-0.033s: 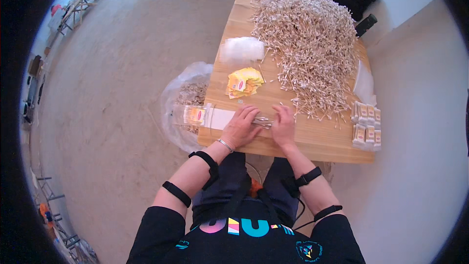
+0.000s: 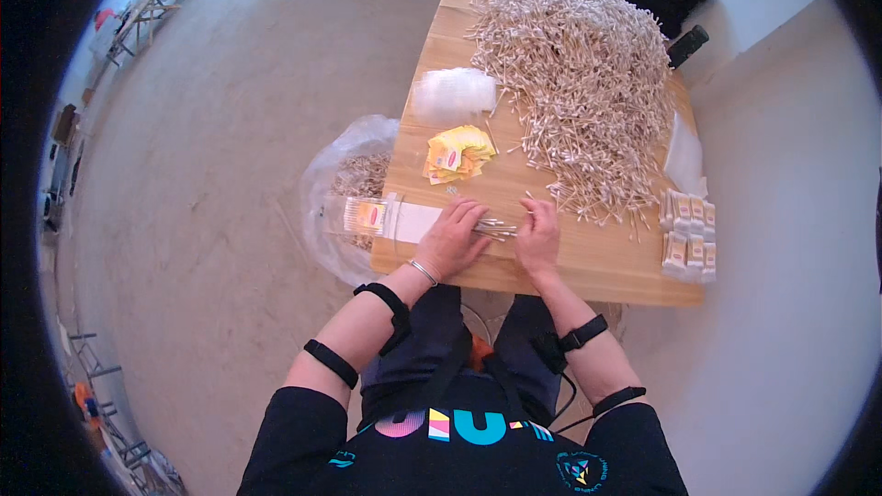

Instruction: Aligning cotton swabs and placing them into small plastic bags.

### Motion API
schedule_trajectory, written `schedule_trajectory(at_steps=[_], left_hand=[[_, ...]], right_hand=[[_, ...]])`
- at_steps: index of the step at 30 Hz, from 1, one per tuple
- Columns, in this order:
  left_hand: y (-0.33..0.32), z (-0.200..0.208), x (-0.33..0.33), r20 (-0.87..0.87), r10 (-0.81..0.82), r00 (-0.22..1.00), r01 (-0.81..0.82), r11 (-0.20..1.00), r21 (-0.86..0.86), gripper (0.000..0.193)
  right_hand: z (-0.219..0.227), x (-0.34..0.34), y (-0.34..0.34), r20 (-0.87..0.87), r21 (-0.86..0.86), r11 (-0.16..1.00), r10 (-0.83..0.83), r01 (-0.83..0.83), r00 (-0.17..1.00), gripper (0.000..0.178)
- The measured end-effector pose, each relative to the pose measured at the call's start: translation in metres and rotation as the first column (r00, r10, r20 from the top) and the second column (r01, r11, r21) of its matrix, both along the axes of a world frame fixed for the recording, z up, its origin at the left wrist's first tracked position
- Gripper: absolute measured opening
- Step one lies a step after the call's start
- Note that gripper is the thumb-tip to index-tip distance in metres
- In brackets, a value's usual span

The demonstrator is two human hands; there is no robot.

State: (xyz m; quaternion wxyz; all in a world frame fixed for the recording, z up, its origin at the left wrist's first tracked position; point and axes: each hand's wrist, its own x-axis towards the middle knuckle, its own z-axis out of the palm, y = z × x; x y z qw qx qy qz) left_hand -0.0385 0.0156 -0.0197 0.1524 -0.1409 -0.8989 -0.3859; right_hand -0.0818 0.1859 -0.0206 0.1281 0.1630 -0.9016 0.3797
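My left hand (image 2: 450,241) lies over a bundle of cotton swabs (image 2: 497,229) at the table's near edge, fingers closed round it. The swab tips stick out to the right. Just past those tips is my right hand (image 2: 538,237), its fingers curled; whatever they may hold is hidden. One swab tip shows by its fingertips. Left of my left hand lies a white strip (image 2: 418,222). Beyond it, a clear packet of swabs with a yellow label (image 2: 369,216) sits at the table's left edge.
A large heap of loose cotton swabs (image 2: 579,73) covers the far right of the table (image 2: 606,266). Yellow label cards (image 2: 459,154) and clear bags (image 2: 455,95) lie at left. Filled packets (image 2: 689,234) stand at right. A plastic bag of swabs (image 2: 354,174) is beside the table.
My right hand has shifted slightly to the right, a little away from the bundle's tips. My left hand stays in place on the cotton swabs.
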Motion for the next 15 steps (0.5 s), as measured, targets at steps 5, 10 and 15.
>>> schedule_trajectory(at_steps=[5,10,15], left_hand=[[-0.004,-0.004,0.001,0.026,-0.049,0.998,0.049,0.999,0.001,0.042],[-0.001,-0.005,0.000,0.053,-0.086,0.995,0.085,0.996,0.024,0.032],[-0.003,-0.009,0.000,-0.012,-0.094,0.996,0.094,0.995,0.024,0.023]], right_hand=[[-0.008,0.008,0.016,0.182,0.033,0.977,-0.212,0.209,0.960,0.017],[-0.024,0.009,-0.011,0.283,-0.236,0.959,-0.084,0.154,0.955,0.017],[-0.013,-0.005,0.012,0.191,-0.047,0.969,-0.232,0.244,0.954,0.021]])
